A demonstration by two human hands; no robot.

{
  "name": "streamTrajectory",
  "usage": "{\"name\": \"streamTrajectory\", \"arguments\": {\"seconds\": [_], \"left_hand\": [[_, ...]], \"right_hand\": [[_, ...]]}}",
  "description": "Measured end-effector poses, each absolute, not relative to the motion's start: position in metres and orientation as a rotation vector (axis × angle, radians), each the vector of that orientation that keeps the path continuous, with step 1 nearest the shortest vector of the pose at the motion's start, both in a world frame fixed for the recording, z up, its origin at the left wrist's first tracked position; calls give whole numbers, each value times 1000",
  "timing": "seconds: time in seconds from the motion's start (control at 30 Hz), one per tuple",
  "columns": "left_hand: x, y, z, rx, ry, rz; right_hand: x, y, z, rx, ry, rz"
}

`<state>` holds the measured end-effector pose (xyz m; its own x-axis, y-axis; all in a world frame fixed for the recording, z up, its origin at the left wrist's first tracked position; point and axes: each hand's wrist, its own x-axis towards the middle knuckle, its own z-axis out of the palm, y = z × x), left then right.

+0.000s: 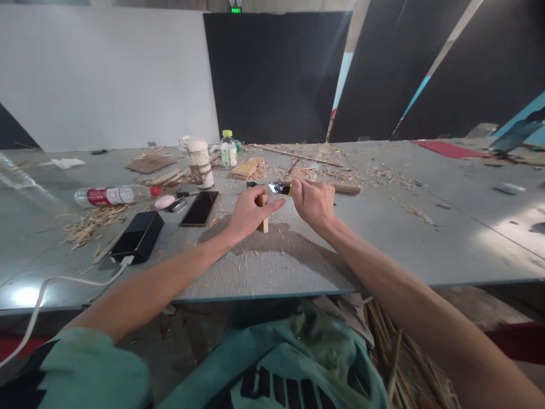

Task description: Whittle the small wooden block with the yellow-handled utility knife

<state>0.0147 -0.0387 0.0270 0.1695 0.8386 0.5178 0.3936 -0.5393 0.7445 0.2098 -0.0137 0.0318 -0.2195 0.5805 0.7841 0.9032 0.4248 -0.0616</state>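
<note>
We see dark block letters printed across the green shirt (pixel 293 363), too folded to read. The lying bottle (pixel 111 196) wears a red and white label and the upright bottle (pixel 229 152) a green and white one, but their print is too small for us to make out. A paper cup (pixel 200 163) has a brown patterned band.

The wood piece (pixel 264 226) is pale and small, with a squared lower end; fingers hide part of its top. It is near the front of the bench (pixel 426 238), in our left hand (pixel 249 211), whose grip curls around it with the thumb stretched out to the right. Our right hand (pixel 314 200) makes a closed grip on a knife (pixel 281 188) with black and yellow parts, its shiny blade aimed left, towards the wood piece.

Behind the knife lies a round wooden handle (pixel 348 190). Thin, curly shavings (pixel 304 173) litter the smooth grey surface, and a flat black phone (pixel 200 208) lies left of our left hand.
</note>
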Motion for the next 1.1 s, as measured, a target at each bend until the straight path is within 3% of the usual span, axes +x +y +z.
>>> {"name": "streamTrajectory", "arguments": {"seconds": [0.33,1.1], "left_hand": [[8,-36,30,1993,1123,1238],[11,-43,40,1951,1187,1191]], "right_hand": [[210,-12,25,-1121,-2100,-375],[199,-21,21,-1201,-1977,-602]]}}
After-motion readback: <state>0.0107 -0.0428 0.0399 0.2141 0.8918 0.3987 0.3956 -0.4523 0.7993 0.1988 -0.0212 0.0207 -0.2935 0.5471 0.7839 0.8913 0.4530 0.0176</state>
